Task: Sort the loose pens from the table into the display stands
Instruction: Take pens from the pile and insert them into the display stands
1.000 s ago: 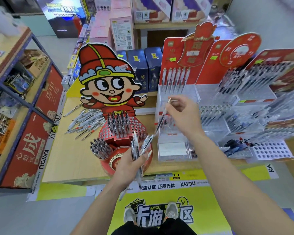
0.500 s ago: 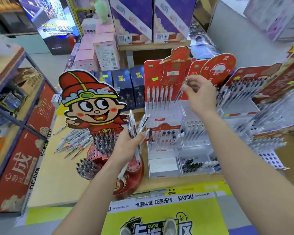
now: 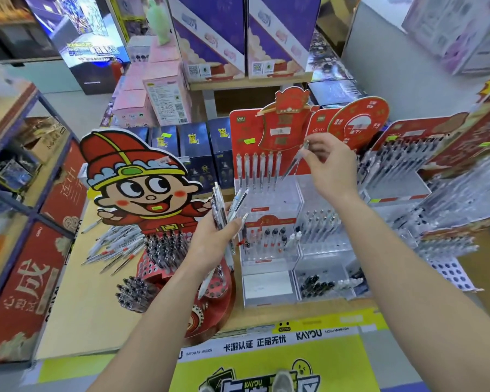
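Observation:
My right hand [image 3: 330, 168] pinches a single clear pen [image 3: 294, 162] by its top, tip slanting down toward the top row of the clear stepped display stand [image 3: 269, 199], just right of several pens standing there. A bundle of pens [image 3: 229, 207] fans upward from the grip of my left hand [image 3: 214, 239], in front of the red round stand [image 3: 164, 250] with the cartoon figure. Loose pens [image 3: 113, 247] lie in a heap on the wooden table [image 3: 85, 301] at the left.
More clear pen stands [image 3: 425, 199] with red backing cards crowd the table's right side. Dark blue boxes [image 3: 198, 145] and pink boxes [image 3: 153, 100] stand behind. A red-fronted shelf unit [image 3: 20, 250] borders the left. The table's front edge carries a yellow banner [image 3: 266, 360].
My right hand carried its pen up from the lower tiers to the stand's top row. My left hand rose with the bundle. The view tilted upward.

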Available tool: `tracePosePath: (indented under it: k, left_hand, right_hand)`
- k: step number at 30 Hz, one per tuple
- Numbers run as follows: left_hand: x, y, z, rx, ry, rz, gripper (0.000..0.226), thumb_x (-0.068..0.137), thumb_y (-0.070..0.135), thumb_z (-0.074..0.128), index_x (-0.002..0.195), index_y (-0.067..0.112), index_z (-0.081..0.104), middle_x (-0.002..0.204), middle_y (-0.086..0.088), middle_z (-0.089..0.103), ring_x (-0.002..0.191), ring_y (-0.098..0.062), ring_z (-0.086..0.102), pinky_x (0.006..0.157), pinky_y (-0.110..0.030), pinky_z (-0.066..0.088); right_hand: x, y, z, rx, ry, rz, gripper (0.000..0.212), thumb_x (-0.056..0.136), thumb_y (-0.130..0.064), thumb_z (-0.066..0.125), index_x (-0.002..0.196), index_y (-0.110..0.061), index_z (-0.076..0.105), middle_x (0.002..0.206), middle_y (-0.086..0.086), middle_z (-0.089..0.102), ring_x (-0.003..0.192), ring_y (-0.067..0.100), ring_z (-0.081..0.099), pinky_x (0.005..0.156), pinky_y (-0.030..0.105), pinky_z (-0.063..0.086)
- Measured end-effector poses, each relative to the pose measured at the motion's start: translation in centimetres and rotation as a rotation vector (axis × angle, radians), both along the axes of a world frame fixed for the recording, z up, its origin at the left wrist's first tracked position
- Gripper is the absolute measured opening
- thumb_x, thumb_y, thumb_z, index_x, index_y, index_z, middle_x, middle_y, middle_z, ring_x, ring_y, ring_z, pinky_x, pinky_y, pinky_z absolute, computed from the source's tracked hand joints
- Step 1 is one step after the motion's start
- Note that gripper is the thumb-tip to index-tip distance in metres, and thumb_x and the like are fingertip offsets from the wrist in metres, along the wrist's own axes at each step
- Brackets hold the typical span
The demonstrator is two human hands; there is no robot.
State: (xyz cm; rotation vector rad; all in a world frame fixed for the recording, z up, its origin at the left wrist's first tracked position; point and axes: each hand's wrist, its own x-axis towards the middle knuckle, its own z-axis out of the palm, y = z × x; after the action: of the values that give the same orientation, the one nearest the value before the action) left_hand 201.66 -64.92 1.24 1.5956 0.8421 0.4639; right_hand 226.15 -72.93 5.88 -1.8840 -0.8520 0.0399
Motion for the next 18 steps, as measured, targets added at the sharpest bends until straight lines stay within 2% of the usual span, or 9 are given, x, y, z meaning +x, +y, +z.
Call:
tracePosePath:
  k: [3, 6, 10, 13, 15, 18]
  left_hand:
    - [0.3, 0.1, 0.0, -0.003, -0.008, 0.007, 0.018, 0.101, 0.023, 0.062, 0.111, 0.037, 0.065, 0.084, 0.024, 0.072, 0.076, 0.001, 0.066, 0.080, -0.030, 0.052]
    - [0.4, 0.2, 0.1, -0.007, -0.001, 0.011, 0.018, 0.101, 0.023, 0.061, 0.116, 0.033, 0.066, 0.083, 0.024, 0.072, 0.076, 0.001, 0.066, 0.080, -0.028, 0.051]
    - [0.5, 0.3, 0.3, 0.009, -0.002, 0.000, 0.024, 0.102, 0.025, 0.061, 0.121, 0.038, 0.064, 0.108, 0.023, 0.073, 0.101, 0.006, 0.066, 0.084, -0.015, 0.048]
    - [0.7, 0.4, 0.4, 0.007, 0.001, -0.005, 0.025, 0.102, 0.025, 0.061, 0.123, 0.036, 0.064, 0.112, 0.022, 0.073, 0.104, 0.008, 0.065, 0.085, -0.015, 0.046]
    - [0.8, 0.4, 0.4, 0.008, 0.007, -0.005, 0.026, 0.102, 0.026, 0.060, 0.127, 0.032, 0.065, 0.114, 0.020, 0.073, 0.104, 0.006, 0.066, 0.085, -0.016, 0.046]
    - [0.9, 0.5, 0.5, 0.002, 0.006, 0.011, 0.023, 0.102, 0.026, 0.061, 0.123, 0.033, 0.065, 0.112, 0.019, 0.073, 0.101, 0.007, 0.066, 0.084, -0.017, 0.047]
  right_hand:
    - [0.1, -0.2, -0.3, 0.008, 0.007, -0.023, 0.019, 0.093, -0.016, 0.070, 0.112, -0.018, 0.069, 0.090, -0.018, 0.065, 0.085, -0.011, 0.061, 0.079, 0.006, 0.048]
    - [0.4, -0.4, -0.5, 0.018, -0.003, -0.050, 0.019, 0.094, -0.016, 0.070, 0.113, -0.016, 0.069, 0.090, -0.016, 0.065, 0.086, -0.010, 0.061, 0.078, 0.004, 0.047]
    - [0.6, -0.2, -0.9, -0.029, 0.022, 0.014, 0.018, 0.093, -0.014, 0.071, 0.111, -0.017, 0.069, 0.093, -0.011, 0.068, 0.089, -0.005, 0.063, 0.080, 0.006, 0.048]
    - [0.5, 0.7, -1.5, -0.114, 0.016, 0.092, 0.018, 0.093, -0.014, 0.071, 0.108, -0.022, 0.070, 0.096, -0.010, 0.070, 0.092, -0.002, 0.065, 0.085, 0.013, 0.051]
    - [0.5, 1.4, -1.8, -0.149, 0.002, 0.104, 0.018, 0.093, -0.013, 0.071, 0.109, -0.021, 0.071, 0.097, -0.008, 0.070, 0.089, -0.003, 0.064, 0.085, 0.013, 0.051]
    - [0.6, 2.1, -1.8, -0.197, -0.022, 0.113, 0.021, 0.094, -0.013, 0.070, 0.114, -0.016, 0.072, 0.100, -0.002, 0.072, 0.087, 0.005, 0.065, 0.083, 0.011, 0.048]
